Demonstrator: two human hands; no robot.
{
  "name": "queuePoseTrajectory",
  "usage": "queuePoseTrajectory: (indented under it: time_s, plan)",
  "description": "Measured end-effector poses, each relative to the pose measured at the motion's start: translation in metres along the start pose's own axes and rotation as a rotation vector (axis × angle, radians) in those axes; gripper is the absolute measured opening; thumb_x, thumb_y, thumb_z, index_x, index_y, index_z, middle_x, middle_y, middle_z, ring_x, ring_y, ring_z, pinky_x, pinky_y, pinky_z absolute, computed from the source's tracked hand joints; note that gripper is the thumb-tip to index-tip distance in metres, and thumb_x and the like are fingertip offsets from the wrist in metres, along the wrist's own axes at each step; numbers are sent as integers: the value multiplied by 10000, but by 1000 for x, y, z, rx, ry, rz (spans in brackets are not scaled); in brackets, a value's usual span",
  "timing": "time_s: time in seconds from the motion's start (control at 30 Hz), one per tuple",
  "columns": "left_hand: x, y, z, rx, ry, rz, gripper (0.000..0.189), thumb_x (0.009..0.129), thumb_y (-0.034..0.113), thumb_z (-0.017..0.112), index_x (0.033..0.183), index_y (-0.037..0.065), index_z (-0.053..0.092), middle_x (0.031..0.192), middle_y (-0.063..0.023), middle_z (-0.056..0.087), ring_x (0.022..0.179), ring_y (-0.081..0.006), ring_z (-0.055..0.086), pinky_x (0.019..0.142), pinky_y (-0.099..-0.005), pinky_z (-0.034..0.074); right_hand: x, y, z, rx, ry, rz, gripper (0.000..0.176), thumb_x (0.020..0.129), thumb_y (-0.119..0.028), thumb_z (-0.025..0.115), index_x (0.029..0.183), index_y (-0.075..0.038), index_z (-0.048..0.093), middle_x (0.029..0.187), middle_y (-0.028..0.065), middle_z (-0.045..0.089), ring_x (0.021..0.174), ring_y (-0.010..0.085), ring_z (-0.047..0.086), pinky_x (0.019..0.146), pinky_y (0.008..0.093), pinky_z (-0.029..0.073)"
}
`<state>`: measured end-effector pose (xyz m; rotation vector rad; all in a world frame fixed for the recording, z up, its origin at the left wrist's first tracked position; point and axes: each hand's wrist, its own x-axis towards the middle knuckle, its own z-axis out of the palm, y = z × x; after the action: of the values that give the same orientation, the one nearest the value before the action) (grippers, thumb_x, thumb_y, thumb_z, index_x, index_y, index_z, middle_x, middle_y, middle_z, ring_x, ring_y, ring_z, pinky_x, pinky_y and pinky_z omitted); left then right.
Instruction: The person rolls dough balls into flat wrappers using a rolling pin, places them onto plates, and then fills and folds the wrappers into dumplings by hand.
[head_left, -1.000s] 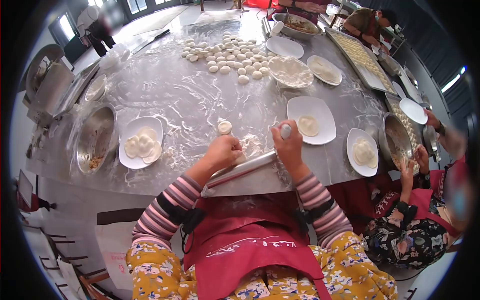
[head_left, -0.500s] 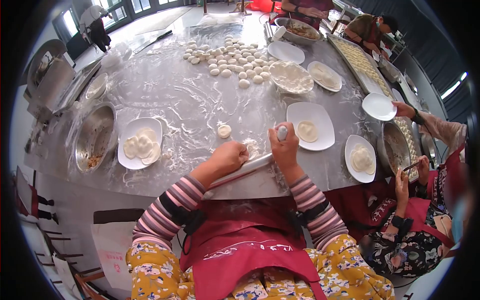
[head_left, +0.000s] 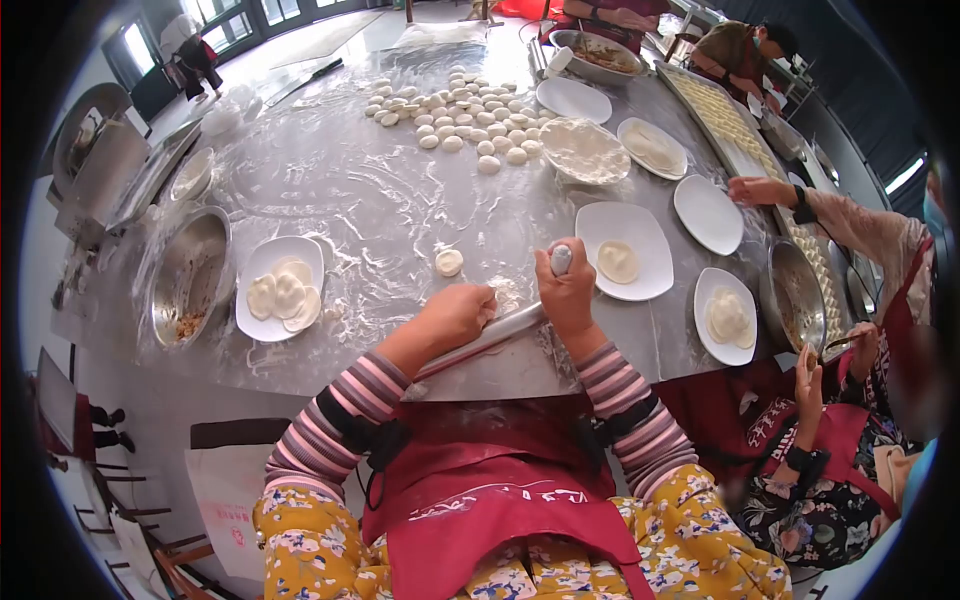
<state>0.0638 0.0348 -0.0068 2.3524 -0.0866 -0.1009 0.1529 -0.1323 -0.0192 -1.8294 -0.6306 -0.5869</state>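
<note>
My right hand (head_left: pixel 572 292) is wrapped round a rolling pin, whose pale rounded end (head_left: pixel 561 260) sticks up above the fist. From below that fist a long silver bar (head_left: pixel 508 327) slants down under my left wrist. My left hand (head_left: pixel 462 312) is closed, fingertips curled inward beside a floury patch (head_left: pixel 507 293) of the table; what it holds is hidden. A small round dough piece (head_left: pixel 449 263) lies just beyond it. Right of my right hand, a squarish white plate (head_left: pixel 650 268) carries one flat dough wrapper (head_left: pixel 617 262).
Many dough pieces (head_left: pixel 470 118) spread over the floured steel table (head_left: pixel 330 210). At left stand a plate of wrappers (head_left: pixel 288 290) and a filling bowl (head_left: pixel 190 275). On the right, co-workers' hands (head_left: pixel 765 192) are near plates, a steel bowl (head_left: pixel 795 295) and a tray of dumplings (head_left: pixel 720 120).
A co-worker at right has set a white plate on the table and let go, the hand drawing back. Both my hands stay almost where they were.
</note>
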Motion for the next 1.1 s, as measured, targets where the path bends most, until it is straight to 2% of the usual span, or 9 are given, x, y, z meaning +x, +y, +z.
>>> queuePoseTrajectory:
  time_s: [0.13,0.23,0.33,0.53,0.67,0.77,0.87,1.03,1.1]
  plan:
    - [-5,-3,-1,72,-113,37,123,771,95,627,842,4,584,754,-171,612,739,-333,606,652,-391,461,-31,-16,-37,16,11,107,195,784,-22,670,872,-42,497,659,108,552,581,202,571,535,323,453]
    - [-14,-9,-3,-133,-68,30,136,762,95,633,855,8,585,770,-171,614,751,-327,607,657,-392,462,-60,-14,-59,80,-23,192,192,787,-14,670,866,-45,498,649,83,539,583,150,553,531,304,449]
    - [-15,-7,-3,-135,-174,46,149,769,116,631,871,17,588,789,-168,620,759,-326,608,665,-399,463,-35,-19,-40,32,10,160,197,777,-16,675,858,-40,496,653,94,544,571,196,559,530,326,450]
    - [-1,-3,1,48,-60,13,146,802,157,608,861,24,595,788,-169,617,757,-337,602,660,-409,458,0,-1,-2,39,-15,15,210,755,-18,682,857,-29,499,672,120,564,579,293,569,538,380,449]
    - [-13,1,0,10,-114,30,141,797,147,609,853,19,593,782,-172,614,750,-347,595,653,-412,454,-43,-12,-46,-21,-20,52,204,762,-11,673,859,-30,494,666,109,556,560,255,564,525,360,448]
    - [-19,-5,-3,-63,-125,38,141,796,145,610,855,18,594,781,-172,614,749,-351,593,653,-412,454,-60,-17,-59,97,-20,237,197,770,-4,664,854,-32,488,654,96,545,541,214,549,508,336,440]
    - [-17,-1,-1,-20,-155,31,141,797,146,611,852,17,594,781,-172,618,748,-345,597,650,-404,454,-29,-21,-38,19,22,53,195,772,-6,666,850,-42,491,633,83,538,536,194,545,497,326,435]
    - [-2,1,3,128,-62,-8,137,797,147,611,840,18,596,783,-169,625,743,-327,606,641,-391,455,-5,-3,-6,30,14,28,200,774,-12,675,849,-41,492,634,81,539,545,197,546,508,328,440]
    - [-6,14,-4,65,-195,-74,127,798,133,605,827,10,592,779,-174,621,738,-323,607,639,-397,455,-13,-7,-18,26,-21,35,201,776,-14,677,849,-39,491,633,79,539,548,197,545,513,327,443]
